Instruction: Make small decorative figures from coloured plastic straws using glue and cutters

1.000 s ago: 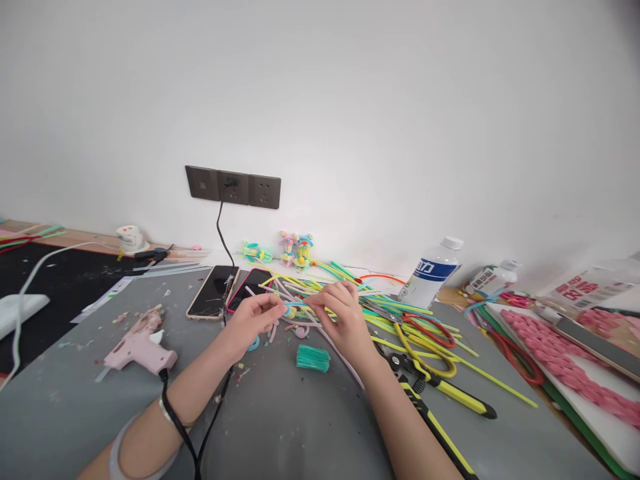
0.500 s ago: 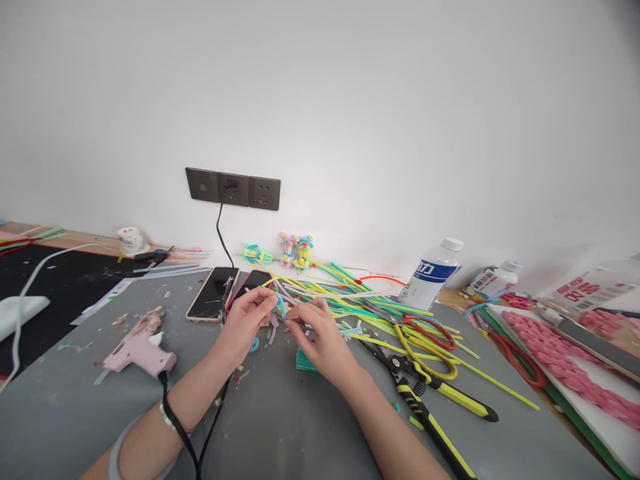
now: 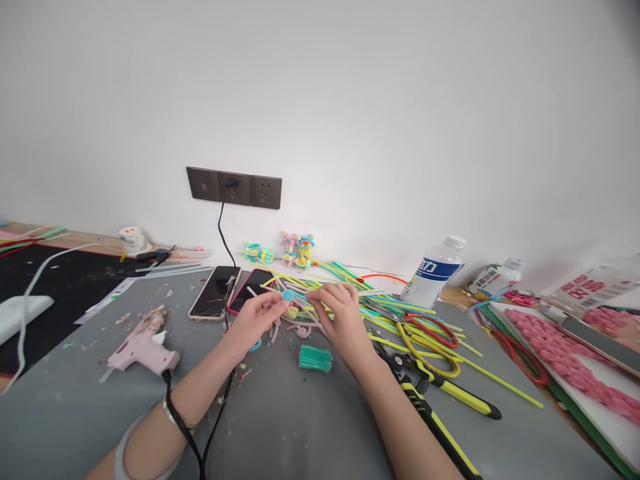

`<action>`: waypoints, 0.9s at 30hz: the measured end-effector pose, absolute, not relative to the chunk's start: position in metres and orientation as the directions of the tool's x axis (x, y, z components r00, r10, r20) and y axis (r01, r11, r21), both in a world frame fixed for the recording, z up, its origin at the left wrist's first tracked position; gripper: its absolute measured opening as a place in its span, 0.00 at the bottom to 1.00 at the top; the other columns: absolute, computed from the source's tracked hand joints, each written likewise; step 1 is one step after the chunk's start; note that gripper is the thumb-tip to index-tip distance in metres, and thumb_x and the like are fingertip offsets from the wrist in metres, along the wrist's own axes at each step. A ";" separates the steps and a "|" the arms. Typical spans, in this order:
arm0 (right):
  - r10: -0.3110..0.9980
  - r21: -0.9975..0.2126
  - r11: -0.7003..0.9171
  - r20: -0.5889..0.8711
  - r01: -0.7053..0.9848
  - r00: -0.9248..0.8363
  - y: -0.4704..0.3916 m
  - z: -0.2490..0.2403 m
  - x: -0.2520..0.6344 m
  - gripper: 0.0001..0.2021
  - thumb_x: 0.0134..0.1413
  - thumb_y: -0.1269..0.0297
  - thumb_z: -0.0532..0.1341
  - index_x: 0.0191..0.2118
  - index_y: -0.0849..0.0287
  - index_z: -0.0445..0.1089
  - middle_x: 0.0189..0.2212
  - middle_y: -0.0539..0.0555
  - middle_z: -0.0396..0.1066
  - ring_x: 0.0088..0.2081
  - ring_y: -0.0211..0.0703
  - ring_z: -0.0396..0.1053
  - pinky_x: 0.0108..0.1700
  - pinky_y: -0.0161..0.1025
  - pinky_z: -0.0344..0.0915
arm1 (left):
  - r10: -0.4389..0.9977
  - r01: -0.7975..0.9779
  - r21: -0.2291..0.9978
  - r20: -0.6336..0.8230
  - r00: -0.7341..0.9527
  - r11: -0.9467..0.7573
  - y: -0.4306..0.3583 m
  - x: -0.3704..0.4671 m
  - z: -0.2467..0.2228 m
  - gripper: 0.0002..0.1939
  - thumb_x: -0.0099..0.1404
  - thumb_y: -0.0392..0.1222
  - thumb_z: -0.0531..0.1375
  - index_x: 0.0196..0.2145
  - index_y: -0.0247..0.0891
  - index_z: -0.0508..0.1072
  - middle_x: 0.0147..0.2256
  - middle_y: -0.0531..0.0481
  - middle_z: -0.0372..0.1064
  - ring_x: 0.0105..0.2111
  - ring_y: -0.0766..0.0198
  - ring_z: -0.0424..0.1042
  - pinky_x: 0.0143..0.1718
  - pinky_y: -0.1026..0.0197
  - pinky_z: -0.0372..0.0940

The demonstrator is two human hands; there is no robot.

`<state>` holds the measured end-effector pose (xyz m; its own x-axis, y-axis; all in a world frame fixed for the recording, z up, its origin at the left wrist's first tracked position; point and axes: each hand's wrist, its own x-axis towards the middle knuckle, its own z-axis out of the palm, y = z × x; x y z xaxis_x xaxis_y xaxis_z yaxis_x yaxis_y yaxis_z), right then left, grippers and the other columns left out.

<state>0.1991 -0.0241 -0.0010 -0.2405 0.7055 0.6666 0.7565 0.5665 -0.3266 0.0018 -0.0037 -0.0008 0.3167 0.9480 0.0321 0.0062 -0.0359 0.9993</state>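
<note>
Single head view, from the wearer's eyes, looked forward and down, close over the desk [image 3: 300, 420], wall [image 3: 320, 120] behind; no second view shared anything.

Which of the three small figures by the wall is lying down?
The green figure, leftmost; the pink one and yellow-and-blue one stand upright.

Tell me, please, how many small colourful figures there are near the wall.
3, near the wall: the green figure lies leftmost, the pink figure stands in the middle, and the yellow figure stands beside it, rightmost.
</note>
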 end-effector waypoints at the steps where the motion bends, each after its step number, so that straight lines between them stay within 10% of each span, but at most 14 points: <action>1: 0.703 -0.292 0.562 0.661 0.774 -0.261 -0.023 0.000 0.203 0.10 0.68 0.69 0.53 0.39 0.54 0.70 0.33 0.51 0.71 0.38 0.43 0.67 0.53 0.48 0.52 | 0.945 0.024 0.999 0.022 0.326 -0.031 -0.003 0.002 0.000 0.24 0.56 0.63 0.63 0.28 0.36 0.73 0.22 0.54 0.62 0.20 0.71 0.52 0.20 0.66 0.49; 13: 0.666 -0.162 0.613 0.632 0.774 -0.396 -0.023 0.005 0.209 0.12 0.66 0.71 0.53 0.41 0.51 0.73 0.37 0.54 0.69 0.42 0.45 0.66 0.62 0.58 0.46 | 0.903 0.115 0.988 0.044 0.428 -0.102 -0.002 -0.003 -0.009 0.17 0.59 0.55 0.64 0.27 0.37 0.75 0.19 0.56 0.57 0.18 0.71 0.50 0.19 0.66 0.44; 27: 0.780 -0.556 0.605 0.558 0.570 -0.283 -0.031 0.006 0.188 0.08 0.63 0.70 0.56 0.32 0.55 0.67 0.32 0.50 0.71 0.38 0.43 0.68 0.55 0.50 0.53 | 0.970 -0.141 0.969 0.219 0.101 -0.204 -0.007 0.002 -0.001 0.16 0.55 0.53 0.68 0.25 0.36 0.76 0.26 0.50 0.67 0.22 0.69 0.57 0.22 0.65 0.53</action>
